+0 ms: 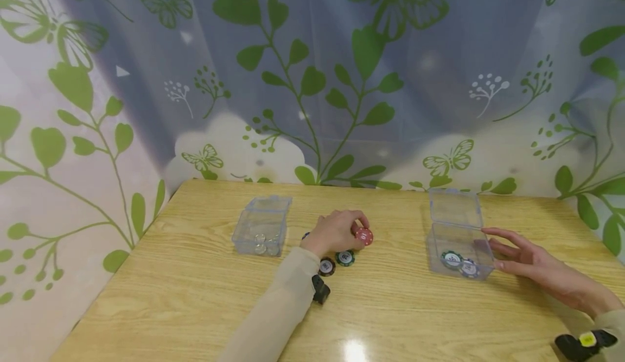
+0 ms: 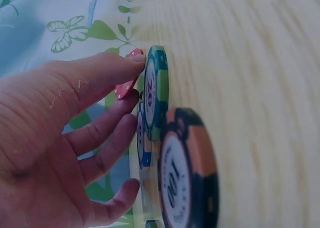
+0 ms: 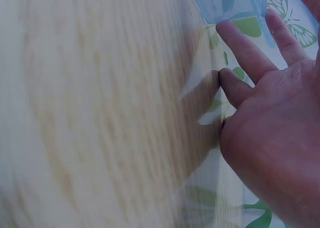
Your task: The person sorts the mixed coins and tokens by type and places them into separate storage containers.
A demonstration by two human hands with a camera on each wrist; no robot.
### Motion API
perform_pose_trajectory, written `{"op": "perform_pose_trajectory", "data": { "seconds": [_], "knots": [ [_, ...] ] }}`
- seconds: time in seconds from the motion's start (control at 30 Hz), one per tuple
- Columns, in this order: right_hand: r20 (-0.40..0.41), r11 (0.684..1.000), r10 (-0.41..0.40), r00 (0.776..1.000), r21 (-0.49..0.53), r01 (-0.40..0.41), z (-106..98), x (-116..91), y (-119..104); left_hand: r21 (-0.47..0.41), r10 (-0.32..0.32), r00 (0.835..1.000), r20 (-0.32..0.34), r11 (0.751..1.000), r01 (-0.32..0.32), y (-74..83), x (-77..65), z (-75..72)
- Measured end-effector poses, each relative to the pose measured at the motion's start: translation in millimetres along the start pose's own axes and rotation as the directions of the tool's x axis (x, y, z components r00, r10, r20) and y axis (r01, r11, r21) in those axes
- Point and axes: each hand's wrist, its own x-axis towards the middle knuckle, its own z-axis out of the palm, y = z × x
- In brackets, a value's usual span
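A red poker chip (image 1: 363, 236) is pinched between the thumb and fingers of my left hand (image 1: 337, 233). Just below that hand, a green chip (image 1: 345, 258) and a dark chip marked 100 (image 1: 326, 266) lie on the table. A blue chip (image 2: 144, 143) shows behind the green one in the left wrist view; the hand mostly hides it in the head view. My right hand (image 1: 537, 267) touches the right side of a clear lidded box (image 1: 439, 267), its fingers extended. Inside that box lie a green chip (image 1: 452, 260) and a blue-and-white chip (image 1: 470, 267).
Another clear box (image 1: 244, 247) stands left of my left hand, lid raised, holding several transparent round pieces (image 1: 261, 239). Both boxes sit on a wooden table (image 1: 390, 318). Behind the table hangs a leaf-patterned curtain (image 1: 322, 150).
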Motion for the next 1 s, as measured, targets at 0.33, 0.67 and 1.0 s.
{"op": "perform_pose_trajectory", "data": {
  "seconds": [0.33, 0.67, 1.0],
  "knots": [
    [0.0, 1.0, -0.026, 1.0, 0.004, 0.026, 1.6, -1.2, -1.4, -0.017, 0.065, 0.998, 0.0, 0.998, -0.065, -1.0, -0.6, 2.8],
    [-0.007, 0.999, -0.042, 0.999, -0.007, 0.042, 1.4, -1.1, -0.4, -0.147, 0.113, 0.994, 0.008, 0.983, -0.111, -2.3, 1.5, 2.1],
    [0.015, 1.0, 0.001, 1.0, 0.007, -0.001, -0.1, -1.0, -0.8, -0.263, 0.135, 0.989, -0.054, 0.954, -0.144, -0.3, 2.7, 1.6]
  ]
}}
